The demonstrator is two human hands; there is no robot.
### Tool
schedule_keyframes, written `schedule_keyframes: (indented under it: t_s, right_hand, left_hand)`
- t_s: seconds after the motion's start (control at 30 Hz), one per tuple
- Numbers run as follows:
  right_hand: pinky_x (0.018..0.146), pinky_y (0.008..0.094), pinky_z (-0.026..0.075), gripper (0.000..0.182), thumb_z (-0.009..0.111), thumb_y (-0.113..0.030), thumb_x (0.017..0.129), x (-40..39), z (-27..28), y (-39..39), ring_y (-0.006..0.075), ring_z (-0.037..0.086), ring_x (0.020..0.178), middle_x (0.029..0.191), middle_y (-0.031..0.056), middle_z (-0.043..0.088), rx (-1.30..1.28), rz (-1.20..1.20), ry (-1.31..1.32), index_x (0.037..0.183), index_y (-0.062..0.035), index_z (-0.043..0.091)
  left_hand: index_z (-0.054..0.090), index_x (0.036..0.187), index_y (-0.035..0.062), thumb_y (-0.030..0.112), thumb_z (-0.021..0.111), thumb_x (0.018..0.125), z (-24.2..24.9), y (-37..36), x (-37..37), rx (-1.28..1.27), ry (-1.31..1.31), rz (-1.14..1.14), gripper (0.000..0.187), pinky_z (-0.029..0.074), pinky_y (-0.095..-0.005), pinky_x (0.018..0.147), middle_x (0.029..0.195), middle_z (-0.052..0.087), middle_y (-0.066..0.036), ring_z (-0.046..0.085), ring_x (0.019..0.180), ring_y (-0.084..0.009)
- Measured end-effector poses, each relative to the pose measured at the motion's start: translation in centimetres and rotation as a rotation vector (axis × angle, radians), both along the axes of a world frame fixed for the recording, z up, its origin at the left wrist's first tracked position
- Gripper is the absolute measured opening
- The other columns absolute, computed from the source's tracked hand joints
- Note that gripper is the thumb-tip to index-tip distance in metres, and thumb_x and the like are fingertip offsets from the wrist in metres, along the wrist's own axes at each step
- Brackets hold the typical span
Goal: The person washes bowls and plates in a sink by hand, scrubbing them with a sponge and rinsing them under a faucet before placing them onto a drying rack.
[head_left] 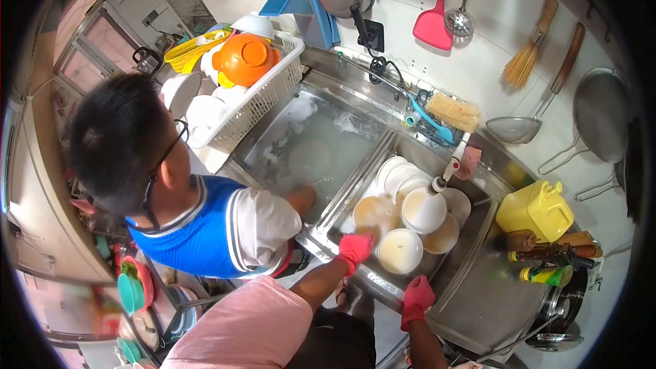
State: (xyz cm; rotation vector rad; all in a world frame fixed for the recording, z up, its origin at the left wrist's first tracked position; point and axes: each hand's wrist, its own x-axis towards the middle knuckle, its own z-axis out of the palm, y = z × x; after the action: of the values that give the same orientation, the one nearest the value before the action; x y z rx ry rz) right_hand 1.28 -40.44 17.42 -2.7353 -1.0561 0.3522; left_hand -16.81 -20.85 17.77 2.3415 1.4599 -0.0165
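Observation:
My left hand [355,250], in a pink rubber glove, is at the near left edge of the right sink basin [474,246]. Its fingers look curled, and whatever they may hold is hidden. Just beyond it lies a bowl of cloudy liquid [376,214]. My right hand [418,294], gloved the same way, is closed at the basin's front rim; I cannot make out anything in it. Between and beyond my hands a white bowl [400,251] holds yellowish liquid. Behind it are another white bowl [424,210] under the faucet [447,171] and several more bowls.
A person in a blue vest [184,232] stands at my left, one arm toward the water-filled left basin [321,143]. A white basket [256,106] of dishes stands behind. At right are a yellow jug [535,212] and bottles [547,275]. Utensils hang on the wall.

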Motion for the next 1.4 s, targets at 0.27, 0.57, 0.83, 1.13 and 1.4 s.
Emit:
schedule_keyframes:
  t_s: [0.27, 0.57, 0.83, 1.13, 1.4]
  right_hand:
    - [0.067, 0.0547, 0.051, 0.023, 0.051, -0.030, 0.095, 0.10, -0.07, -0.03, 0.0409, 0.067, 0.076, 0.082, 0.0167, 0.070, -0.012, -0.003, 0.022, 0.087, -0.0112, 0.062]
    - [0.068, 0.0539, 0.052, 0.024, 0.050, -0.030, 0.095, 0.05, 0.15, 0.07, 0.0404, 0.068, 0.077, 0.082, 0.0162, 0.070, -0.026, -0.018, 0.024, 0.086, -0.0109, 0.062]
    - [0.069, 0.0545, 0.052, 0.025, 0.051, -0.033, 0.095, 0.22, -0.29, -0.06, 0.0425, 0.067, 0.078, 0.083, 0.0168, 0.070, -0.022, -0.031, 0.036, 0.088, -0.0125, 0.063]
    - [0.067, 0.0535, 0.052, 0.025, 0.051, -0.032, 0.095, 0.03, 0.47, 0.08, 0.0413, 0.067, 0.074, 0.082, 0.0164, 0.070, 0.001, -0.029, 0.044, 0.086, -0.0112, 0.062]
    - [0.068, 0.0535, 0.051, 0.025, 0.051, -0.032, 0.094, 0.11, -0.02, 0.01, 0.0413, 0.067, 0.076, 0.084, 0.0162, 0.070, -0.002, -0.022, 0.034, 0.087, -0.0109, 0.062]
  left_hand:
    - [0.066, 0.097, 0.0143, 0.039, 0.042, 0.100, -0.38, 0.14, -0.03, -0.068, 0.038, -0.010, 0.034, 0.052, -0.0507, 0.075, 0.087, 0.072, -0.014, 0.069, 0.079, -0.0369]
    - [0.068, 0.094, 0.0146, 0.040, 0.042, 0.100, -0.19, 0.14, 0.10, -0.072, 0.042, -0.005, 0.037, 0.052, -0.0503, 0.075, 0.087, 0.072, -0.014, 0.069, 0.079, -0.0367]
    - [0.068, 0.095, 0.0140, 0.040, 0.042, 0.100, -0.09, 0.22, 0.19, -0.087, 0.044, 0.012, 0.037, 0.052, -0.0508, 0.079, 0.089, 0.072, -0.015, 0.069, 0.081, -0.0377]
    - [0.067, 0.088, 0.0121, 0.040, 0.043, 0.100, -0.72, 0.07, 0.08, 0.000, 0.005, 0.007, 0.039, 0.052, -0.0505, 0.075, 0.084, 0.072, -0.015, 0.069, 0.074, -0.0377]
    - [0.067, 0.095, 0.0130, 0.040, 0.044, 0.100, -0.50, 0.18, 0.15, -0.092, 0.037, 0.020, 0.036, 0.050, -0.0519, 0.080, 0.089, 0.071, -0.016, 0.068, 0.083, -0.0382]
